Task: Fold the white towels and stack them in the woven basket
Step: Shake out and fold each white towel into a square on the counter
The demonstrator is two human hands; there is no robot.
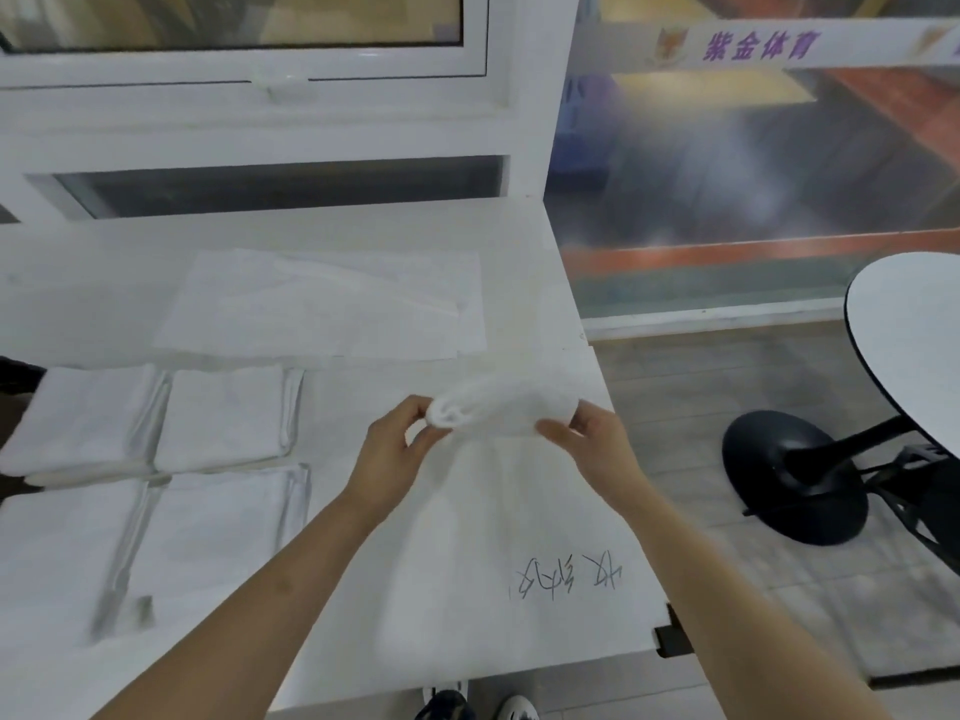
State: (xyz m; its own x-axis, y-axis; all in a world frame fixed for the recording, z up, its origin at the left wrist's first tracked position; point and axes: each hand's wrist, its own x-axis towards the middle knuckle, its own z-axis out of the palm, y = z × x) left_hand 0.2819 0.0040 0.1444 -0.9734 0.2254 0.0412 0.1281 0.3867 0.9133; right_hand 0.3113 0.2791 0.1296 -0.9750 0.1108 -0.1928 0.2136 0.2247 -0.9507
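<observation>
A white towel (498, 413) is held above the white table (519, 283), bunched at the top and hanging down toward me. My left hand (395, 449) pinches its left end and my right hand (592, 444) grips its right end. Several folded white towels lie on the table's left side: two at the back (93, 418) (223, 418) and two nearer me (62, 553) (208, 537). Flat white sheets (332, 304) are spread at the back of the table. No woven basket is in view.
Handwritten marks (569, 579) are on the table surface near its right edge. To the right, on the tiled floor, stands a round white table (914, 335) with a black base (789, 480). A white window frame (291, 106) runs behind the table. My shoes (467, 706) show below.
</observation>
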